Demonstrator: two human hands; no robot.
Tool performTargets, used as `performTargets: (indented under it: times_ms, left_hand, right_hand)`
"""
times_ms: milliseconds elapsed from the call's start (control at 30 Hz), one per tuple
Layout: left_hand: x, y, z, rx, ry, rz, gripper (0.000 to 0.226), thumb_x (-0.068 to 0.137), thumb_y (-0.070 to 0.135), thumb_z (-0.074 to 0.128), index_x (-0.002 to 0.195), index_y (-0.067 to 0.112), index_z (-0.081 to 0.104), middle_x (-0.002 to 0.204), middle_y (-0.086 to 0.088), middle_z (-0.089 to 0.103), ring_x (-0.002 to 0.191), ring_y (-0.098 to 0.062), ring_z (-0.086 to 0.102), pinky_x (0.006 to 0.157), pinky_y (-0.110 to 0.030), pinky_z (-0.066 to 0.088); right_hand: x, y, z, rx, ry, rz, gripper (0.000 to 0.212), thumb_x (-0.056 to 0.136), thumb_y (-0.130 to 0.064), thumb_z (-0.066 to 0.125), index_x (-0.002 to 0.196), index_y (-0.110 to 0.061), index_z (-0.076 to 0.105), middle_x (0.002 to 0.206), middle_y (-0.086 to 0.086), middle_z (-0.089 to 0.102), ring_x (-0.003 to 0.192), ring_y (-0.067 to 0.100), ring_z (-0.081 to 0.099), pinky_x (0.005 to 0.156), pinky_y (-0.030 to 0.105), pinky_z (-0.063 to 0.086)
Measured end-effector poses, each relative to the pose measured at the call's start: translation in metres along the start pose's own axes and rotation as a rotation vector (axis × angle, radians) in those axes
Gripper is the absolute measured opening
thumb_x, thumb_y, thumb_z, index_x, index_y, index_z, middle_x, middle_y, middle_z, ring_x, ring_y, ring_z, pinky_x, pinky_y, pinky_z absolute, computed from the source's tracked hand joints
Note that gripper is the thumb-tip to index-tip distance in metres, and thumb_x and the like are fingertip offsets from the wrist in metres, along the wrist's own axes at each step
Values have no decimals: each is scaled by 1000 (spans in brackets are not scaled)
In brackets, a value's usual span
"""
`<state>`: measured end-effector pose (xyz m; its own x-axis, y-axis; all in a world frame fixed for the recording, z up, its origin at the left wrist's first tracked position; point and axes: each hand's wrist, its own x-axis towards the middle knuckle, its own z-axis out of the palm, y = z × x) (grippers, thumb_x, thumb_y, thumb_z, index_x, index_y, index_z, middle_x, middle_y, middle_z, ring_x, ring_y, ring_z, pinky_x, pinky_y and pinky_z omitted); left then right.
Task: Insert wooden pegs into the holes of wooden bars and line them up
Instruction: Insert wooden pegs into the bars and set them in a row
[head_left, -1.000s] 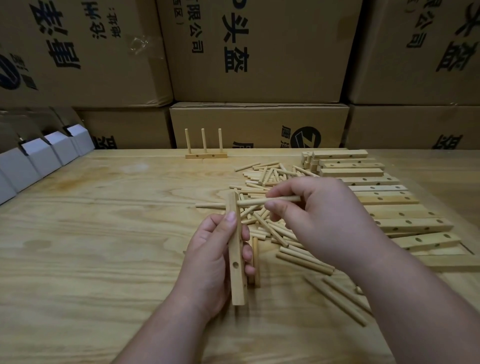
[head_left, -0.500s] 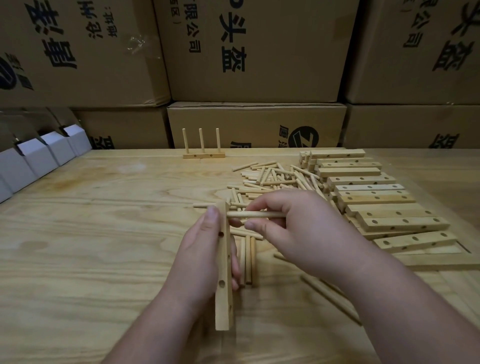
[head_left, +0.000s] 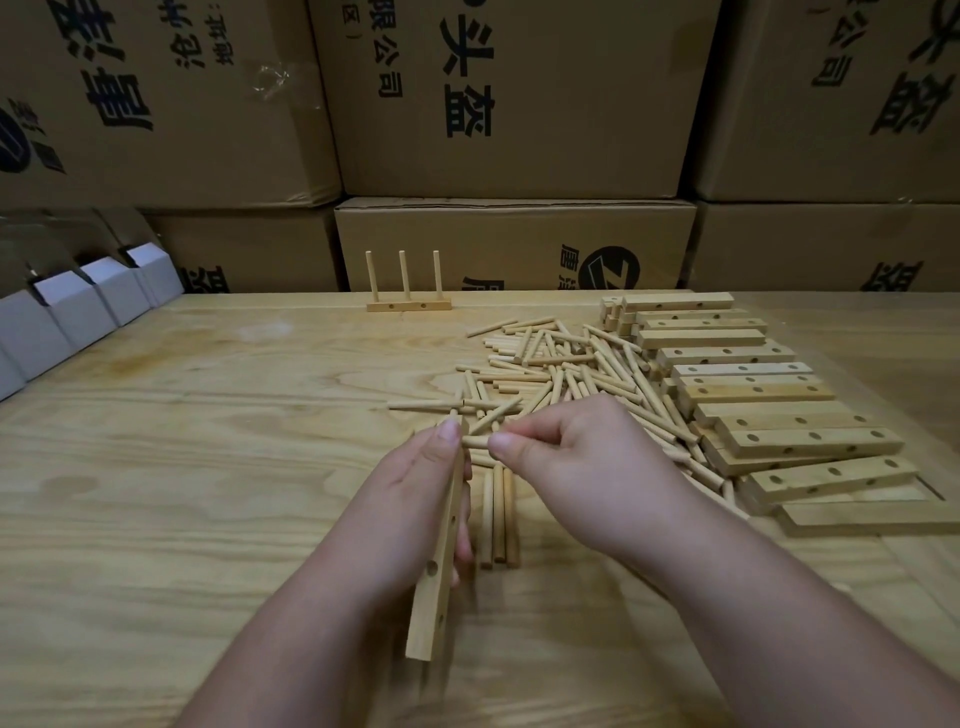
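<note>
My left hand (head_left: 410, 499) grips a wooden bar (head_left: 435, 582) on edge, its long axis pointing away from me, holes facing right. My right hand (head_left: 576, 462) pinches a wooden peg (head_left: 475, 441) whose left end meets the bar near its far end. Only a short piece of the peg shows between thumb and bar. A heap of loose pegs (head_left: 561, 369) lies beyond the hands. Three pegs (head_left: 498, 514) lie side by side just right of the bar. A finished bar with three upright pegs (head_left: 408, 299) stands at the table's far edge.
Several drilled bars (head_left: 753, 395) lie in a row on the right of the plywood table (head_left: 182, 467). Cardboard cartons (head_left: 514, 104) wall off the far side. Small grey folded boxes (head_left: 78, 306) line the left edge.
The peg has gone further into the bar, so less of it shows. Both hands and the bar have shifted slightly left and toward me.
</note>
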<state>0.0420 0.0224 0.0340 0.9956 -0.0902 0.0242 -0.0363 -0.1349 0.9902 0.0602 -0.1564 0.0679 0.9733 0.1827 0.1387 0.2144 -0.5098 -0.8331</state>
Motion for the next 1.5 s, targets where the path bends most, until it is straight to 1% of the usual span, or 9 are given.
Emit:
performTargets:
  times_ms: [267,500,633,733,833,933,1100,1367,1500]
  left_hand:
    - [-4,0,15,-216,57,2,62,81,80,41,99,27,68,63,-15,66,45,-29,61,43,-29,49]
    - [-1,2,14,-153,47,-52,23,103,43,44,104,38,67,57,-13,61,42,-22,57,40,-27,45]
    - [-5,1,10,-32,26,-51,30,103,51,38,102,56,67,58,-6,61,48,-15,59,50,-30,45]
    - [-6,-1,8,31,-21,-62,38,100,63,37,88,45,69,56,-5,62,48,-13,57,57,-35,43]
    - [-5,-1,9,68,-87,-46,42,91,72,37,97,43,66,58,-3,62,50,-14,57,63,-39,42]
    - [-7,-1,10,107,-110,10,40,88,71,35,101,45,64,62,3,61,53,-12,59,63,-34,40]
    - [-9,4,10,202,-77,58,48,90,72,30,111,41,60,62,4,61,56,-9,62,63,-28,42]
    - [-10,4,18,162,-73,131,37,92,73,28,110,59,58,60,3,62,57,-8,62,58,-11,44]
    - [-9,2,27,92,-54,176,51,88,76,32,129,53,51,61,-4,66,57,-10,63,58,-16,46]
  right_hand:
    - [7,-8,-20,-38,69,-44,12,87,-53,74,86,-41,76,82,-24,72,82,-8,66,61,17,50]
    - [1,-10,-25,-504,6,-213,26,93,-58,60,106,-39,72,80,-23,67,76,-2,62,68,31,58]
    - [-3,-11,-14,-666,-41,-283,33,95,-64,51,108,-41,69,68,-21,53,66,0,48,55,26,41]
    - [-2,-13,-13,-724,-40,-299,33,98,-58,50,80,-33,63,59,-14,50,60,5,47,50,28,33]
    - [-1,-10,-19,-667,-64,-291,37,98,-53,54,74,-28,66,56,-8,56,56,6,52,50,29,41]
    - [0,-4,-26,-444,-109,-212,24,96,-52,60,92,-35,77,70,-14,70,68,2,63,64,32,56]
    - [-4,0,-14,-340,-65,-160,26,96,-52,62,108,-36,78,77,-19,72,74,-3,63,63,21,49]
    - [1,-2,-28,-208,-159,-43,25,95,-49,66,86,-30,80,74,-6,74,70,9,68,71,41,59]
    - [3,-8,-40,-154,-105,-51,18,90,-53,70,88,-38,79,83,-22,74,79,-5,68,74,31,57]
